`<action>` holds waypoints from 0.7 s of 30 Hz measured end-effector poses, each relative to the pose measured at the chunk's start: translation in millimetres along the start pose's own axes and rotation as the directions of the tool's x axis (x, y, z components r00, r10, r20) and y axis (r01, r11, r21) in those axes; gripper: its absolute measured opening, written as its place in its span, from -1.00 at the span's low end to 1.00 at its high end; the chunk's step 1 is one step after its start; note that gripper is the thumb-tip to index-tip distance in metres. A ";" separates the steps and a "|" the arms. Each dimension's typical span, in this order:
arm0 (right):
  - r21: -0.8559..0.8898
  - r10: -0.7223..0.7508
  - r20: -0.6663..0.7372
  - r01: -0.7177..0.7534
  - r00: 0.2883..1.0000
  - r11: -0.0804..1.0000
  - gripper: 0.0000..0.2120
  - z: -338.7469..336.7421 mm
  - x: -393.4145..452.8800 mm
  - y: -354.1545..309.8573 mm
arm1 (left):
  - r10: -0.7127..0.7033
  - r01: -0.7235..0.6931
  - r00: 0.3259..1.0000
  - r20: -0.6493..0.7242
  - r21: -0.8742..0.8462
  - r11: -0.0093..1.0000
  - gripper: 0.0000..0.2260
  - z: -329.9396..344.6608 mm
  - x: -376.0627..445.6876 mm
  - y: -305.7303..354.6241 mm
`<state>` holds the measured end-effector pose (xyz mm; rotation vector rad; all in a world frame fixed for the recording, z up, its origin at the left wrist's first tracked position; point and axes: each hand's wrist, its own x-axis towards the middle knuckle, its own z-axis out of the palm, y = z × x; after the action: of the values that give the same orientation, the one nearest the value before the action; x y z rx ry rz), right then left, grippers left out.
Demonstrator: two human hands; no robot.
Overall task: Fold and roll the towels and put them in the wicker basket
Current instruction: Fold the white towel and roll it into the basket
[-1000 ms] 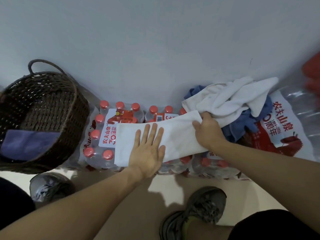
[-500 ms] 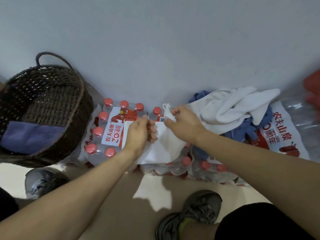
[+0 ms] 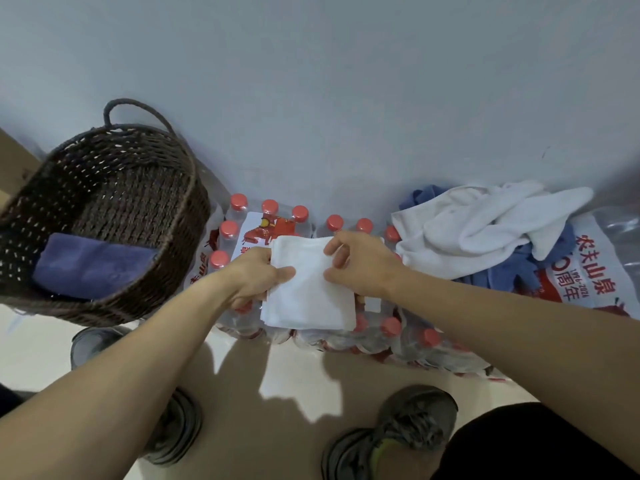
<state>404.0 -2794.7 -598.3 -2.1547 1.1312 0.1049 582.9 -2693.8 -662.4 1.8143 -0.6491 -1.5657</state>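
A white towel [image 3: 308, 299], folded into a small rectangle, lies on top of shrink-wrapped water bottle packs. My left hand [image 3: 254, 278] grips its left edge, thumb on top. My right hand [image 3: 360, 265] pinches its right edge near the far corner. To the left stands the dark wicker basket [image 3: 166, 271], with a folded purple-blue towel [image 3: 90, 265] inside it. A heap of loose white towels [image 3: 485, 230] and blue towels [image 3: 512, 268] lies to the right on another pack.
Packs of red-capped water bottles [image 3: 391, 337] line the grey wall [image 3: 311, 98] and serve as the work surface. My two shoes [image 3: 408, 431] stand on the beige floor below. A cardboard edge [image 3: 14, 161] shows at the far left.
The towel, spread long a second ago with my left palm flat on it, has been folded over into a compact rectangle. Both hands now hold its side edges.
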 end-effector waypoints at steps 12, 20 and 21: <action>-0.249 -0.100 0.043 0.108 0.994 0.963 -0.54 47.8 3.2 18.7 | 0.054 0.135 0.976 -0.210 0.783 0.607 -0.53 2.0 -12.1 15.0; -0.255 -0.011 0.149 0.049 0.989 0.966 -0.45 33.9 9.5 8.7 | 0.050 0.070 0.981 -0.186 0.589 0.805 -0.58 14.1 -20.0 17.4; -0.248 -0.003 0.139 0.038 0.990 0.968 -0.42 30.8 9.4 6.0 | 0.074 0.044 0.982 -0.176 0.584 0.811 -0.60 13.8 -20.7 21.5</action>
<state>412.4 -2784.7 -628.3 -2.3383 1.0624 0.4011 566.8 -2695.2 -633.7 2.3620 -1.1446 -1.2265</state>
